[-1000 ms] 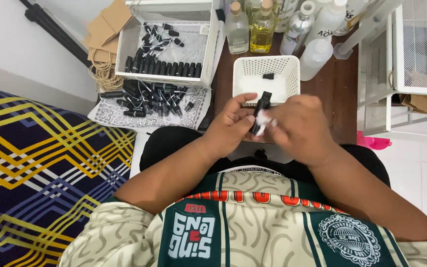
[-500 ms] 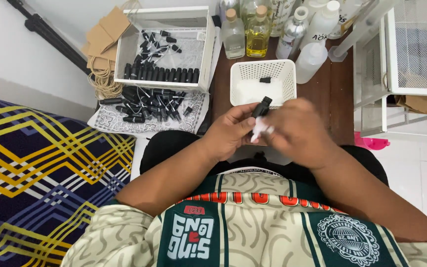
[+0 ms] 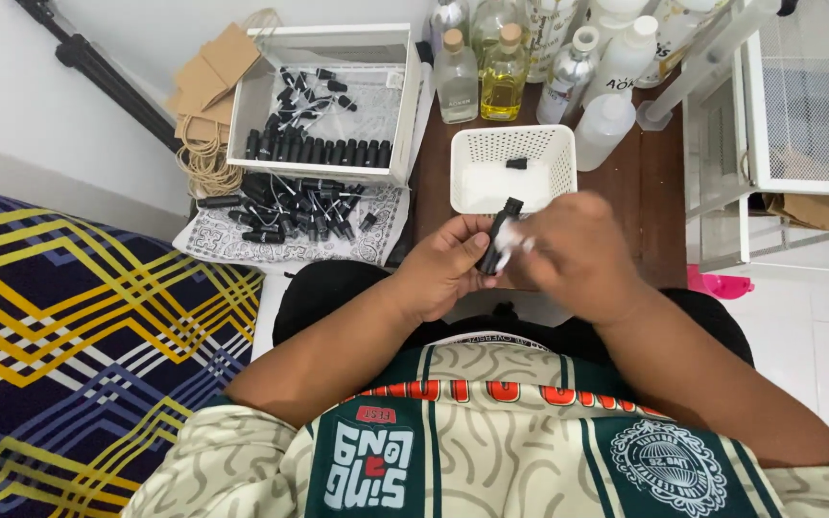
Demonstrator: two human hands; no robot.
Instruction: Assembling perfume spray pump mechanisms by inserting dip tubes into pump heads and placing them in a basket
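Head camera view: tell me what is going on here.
A person holds a small slim black bottle in the left hand while the right hand works something white against it. Just beyond stands a white perforated plastic basket with one small black piece inside. More black bottles fill a white open box and lie on a patterned cloth.

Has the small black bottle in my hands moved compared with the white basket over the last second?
No. The small black bottle sits just below the front rim of the white basket, held between both hands as before.
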